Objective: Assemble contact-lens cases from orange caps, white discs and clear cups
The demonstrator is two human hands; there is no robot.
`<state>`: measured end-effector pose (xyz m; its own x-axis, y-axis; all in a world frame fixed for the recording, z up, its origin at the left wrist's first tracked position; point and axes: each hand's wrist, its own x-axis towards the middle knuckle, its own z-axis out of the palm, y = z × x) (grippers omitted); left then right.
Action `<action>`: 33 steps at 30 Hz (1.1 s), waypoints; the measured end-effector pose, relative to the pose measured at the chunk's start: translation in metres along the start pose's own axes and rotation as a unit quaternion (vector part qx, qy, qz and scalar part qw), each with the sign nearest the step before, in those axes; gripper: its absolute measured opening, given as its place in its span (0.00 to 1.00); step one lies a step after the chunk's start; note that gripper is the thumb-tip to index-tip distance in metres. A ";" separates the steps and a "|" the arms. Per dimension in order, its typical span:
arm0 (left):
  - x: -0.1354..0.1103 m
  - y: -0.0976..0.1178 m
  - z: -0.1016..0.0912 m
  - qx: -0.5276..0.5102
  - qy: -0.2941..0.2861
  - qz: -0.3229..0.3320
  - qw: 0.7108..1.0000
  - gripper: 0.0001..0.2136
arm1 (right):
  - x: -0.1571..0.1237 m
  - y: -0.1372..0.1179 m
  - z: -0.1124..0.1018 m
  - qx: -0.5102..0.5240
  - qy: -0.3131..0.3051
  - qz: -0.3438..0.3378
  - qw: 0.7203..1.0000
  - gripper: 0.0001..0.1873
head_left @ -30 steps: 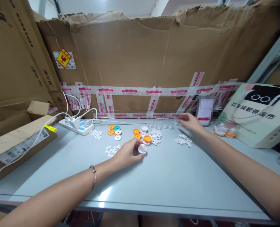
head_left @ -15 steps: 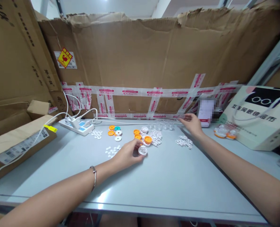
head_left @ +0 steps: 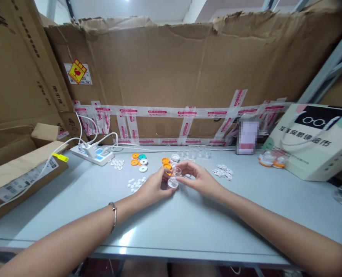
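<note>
My left hand [head_left: 151,187] pinches white base [head_left: 172,184], right hand [head_left: 201,180] clear cup [head_left: 177,171], seemingly unjoined. Orange-based pieces [head_left: 266,159], 2 o'clock, look done; loose cups [head_left: 193,154], 12 o'clock, remain.

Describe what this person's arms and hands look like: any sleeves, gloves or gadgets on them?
The left arm wears a slim, silvery bangle near the wrist; the right arm shows none. No sleeves are visible. The left hand and right hand are ungloved, and no cables or markings show on either.
</note>
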<state>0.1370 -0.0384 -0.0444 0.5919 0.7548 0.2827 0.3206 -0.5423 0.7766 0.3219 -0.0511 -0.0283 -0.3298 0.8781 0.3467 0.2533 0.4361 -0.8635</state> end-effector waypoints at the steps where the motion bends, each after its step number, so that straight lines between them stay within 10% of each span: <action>1: 0.000 0.000 0.000 0.001 0.001 0.000 1.000 0.15 | 0.000 0.002 0.000 -0.005 -0.004 -0.003 1.000 0.13; 26: -0.001 -0.005 0.002 0.119 0.031 -0.043 0.991 0.14 | -0.005 0.013 0.008 0.040 -0.027 0.063 0.997 0.14; 33: 0.000 -0.002 0.002 0.015 0.052 -0.078 0.996 0.13 | -0.003 0.007 0.006 0.062 -0.008 0.073 0.995 0.14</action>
<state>0.1382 -0.0379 -0.0472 0.4547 0.8635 0.2182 0.4259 -0.4260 0.7982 0.3192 -0.0521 -0.0373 -0.3133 0.9263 0.2094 0.1865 0.2762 -0.9428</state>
